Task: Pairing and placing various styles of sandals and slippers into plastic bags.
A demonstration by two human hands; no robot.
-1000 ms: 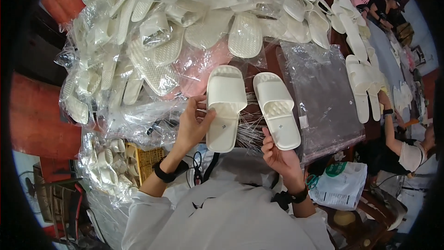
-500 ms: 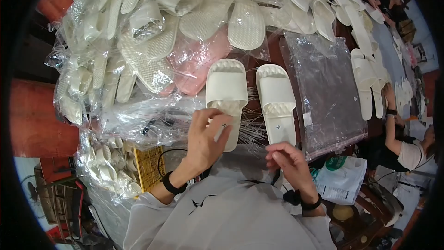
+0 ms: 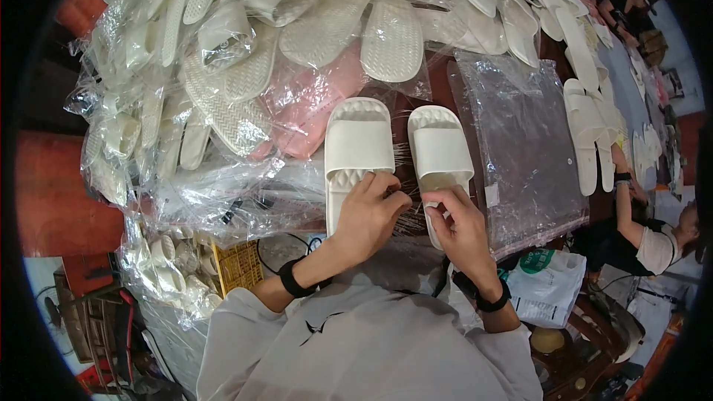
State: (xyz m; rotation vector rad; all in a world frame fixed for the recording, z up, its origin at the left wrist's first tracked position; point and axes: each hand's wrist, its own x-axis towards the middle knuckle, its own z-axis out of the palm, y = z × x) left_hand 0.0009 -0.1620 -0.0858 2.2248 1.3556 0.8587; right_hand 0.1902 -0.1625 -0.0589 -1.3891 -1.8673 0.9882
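The left hand (image 3: 368,212) reaches in from a forearm slanting toward two o'clock, back of the hand uppermost and wrist nearly in line with the forearm; its fingers are curled in, their tips turned toward the right hand (image 3: 462,224), and whether they pinch anything cannot be told. It lies over the sole of the left slipper (image 3: 359,145), a white slide whose toe points to twelve o'clock. The right hand comes up from a forearm slanting toward eleven o'clock, fingers bent and thumb close to the forefinger in a loose hook above the heel half of the right slipper (image 3: 443,152); whether it grips is also unclear. This second white slide stands just beside the first, its toe turned slightly toward eleven o'clock. A black wristband (image 3: 297,279) circles the left wrist. From the right hand, a flat clear bag (image 3: 531,148) lies at two o'clock, while a heap of bagged slippers (image 3: 230,89) spreads around ten o'clock.
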